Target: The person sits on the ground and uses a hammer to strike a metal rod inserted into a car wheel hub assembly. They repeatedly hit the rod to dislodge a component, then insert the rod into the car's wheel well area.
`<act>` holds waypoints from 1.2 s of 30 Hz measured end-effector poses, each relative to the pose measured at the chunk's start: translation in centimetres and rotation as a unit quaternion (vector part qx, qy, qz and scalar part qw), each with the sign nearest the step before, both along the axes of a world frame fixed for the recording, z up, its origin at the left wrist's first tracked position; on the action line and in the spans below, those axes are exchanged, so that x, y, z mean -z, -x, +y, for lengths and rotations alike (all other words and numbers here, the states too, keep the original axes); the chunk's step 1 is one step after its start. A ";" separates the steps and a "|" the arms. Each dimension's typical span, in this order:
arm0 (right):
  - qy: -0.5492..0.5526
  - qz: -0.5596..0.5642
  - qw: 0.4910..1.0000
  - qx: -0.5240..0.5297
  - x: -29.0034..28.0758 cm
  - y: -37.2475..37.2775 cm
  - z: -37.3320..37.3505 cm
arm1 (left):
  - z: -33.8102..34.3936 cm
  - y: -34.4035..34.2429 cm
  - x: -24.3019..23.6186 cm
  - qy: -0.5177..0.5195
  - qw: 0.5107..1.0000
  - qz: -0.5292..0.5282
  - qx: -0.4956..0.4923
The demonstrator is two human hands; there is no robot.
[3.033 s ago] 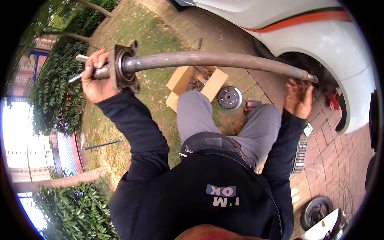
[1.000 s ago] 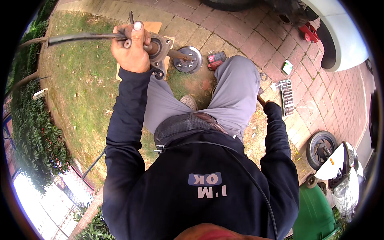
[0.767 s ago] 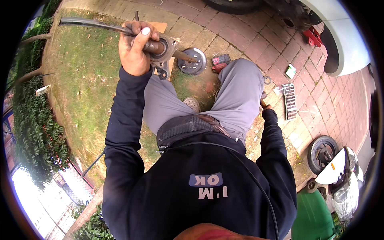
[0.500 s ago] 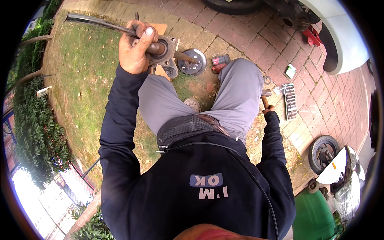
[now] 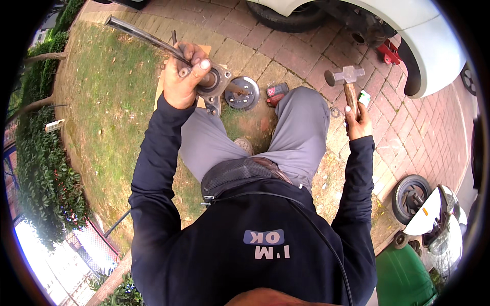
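My left hand is closed around a long steel bar, which slants up to the left. A thin dark rod sticks up beside the fingers. Just right of this hand is a flanged metal part with bolt holes, a shaft running through its middle. Beyond it lies a round dark disc with holes or studs, at the shaft's other end. My right hand grips a hammer by its wooden handle, raised beside my right knee with the head uppermost.
A black-and-red battery pack lies between the disc and my right knee. Ahead is a white vehicle with a red jack by it. A loose wheel and a green bin are at right. Cardboard lies under the metal part.
My right hand has come up and forward with the hammer from low beside my right knee. The left hand and the bar have shifted slightly right and down in view.
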State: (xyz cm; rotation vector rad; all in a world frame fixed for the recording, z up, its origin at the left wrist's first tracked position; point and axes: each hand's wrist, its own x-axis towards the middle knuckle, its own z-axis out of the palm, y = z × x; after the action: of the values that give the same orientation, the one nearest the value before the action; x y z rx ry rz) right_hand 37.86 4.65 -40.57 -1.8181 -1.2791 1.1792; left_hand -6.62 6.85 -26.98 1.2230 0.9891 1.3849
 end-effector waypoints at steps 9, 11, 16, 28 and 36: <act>-0.080 0.377 0.921 -0.063 -5.3 23.5 0.2 | 0.3 -1.0 0.1 0.005 0.999 0.017 -0.034; 0.017 0.397 0.915 -0.066 -8.0 25.9 1.6 | 0.0 -1.3 -0.1 0.010 0.999 0.013 -0.029; 0.038 0.468 0.878 -0.090 -7.6 27.7 3.7 | 0.0 -0.7 -0.4 0.015 0.993 -0.107 0.038; 0.025 0.479 0.871 -0.103 -7.1 28.3 5.8 | 0.3 -0.2 -0.7 0.034 0.998 -0.048 0.024; 0.031 0.440 0.888 -0.132 -8.2 28.3 6.6 | 0.7 1.2 -0.8 0.032 0.990 -0.078 0.113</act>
State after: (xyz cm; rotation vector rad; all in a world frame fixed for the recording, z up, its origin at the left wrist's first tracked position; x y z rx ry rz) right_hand 9.60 11.27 -32.36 -0.9073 -0.9372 1.9023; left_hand -7.85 7.51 -26.20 1.1228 0.7550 1.2404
